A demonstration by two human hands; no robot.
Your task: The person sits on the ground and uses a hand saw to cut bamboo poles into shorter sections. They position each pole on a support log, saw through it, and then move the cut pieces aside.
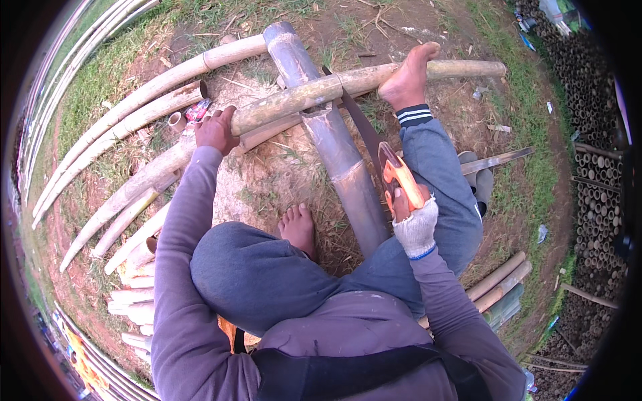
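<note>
A bamboo pole [287, 103] lies across a thick grey bamboo log [341, 157], slanting up to the right. My left hand [216, 130], bare, grips the pole near its left end. In my right hand [413, 217], which wears a white knitted glove, is the orange handle of a handsaw [364, 128]. The saw's dark blade meets the pole just right of the log, its tip showing beyond the far side. My bare right foot [404, 80] presses on the pole farther right, while the left foot [298, 227] rests on the ground.
Several long bamboo poles [144, 175] fan out at the left. Cut bamboo pieces [498, 287] lie at the lower right, and a large stack of bamboo [597, 194] lines the right edge. A sandal [483, 179] and a flat strip [501, 160] are beside my right leg.
</note>
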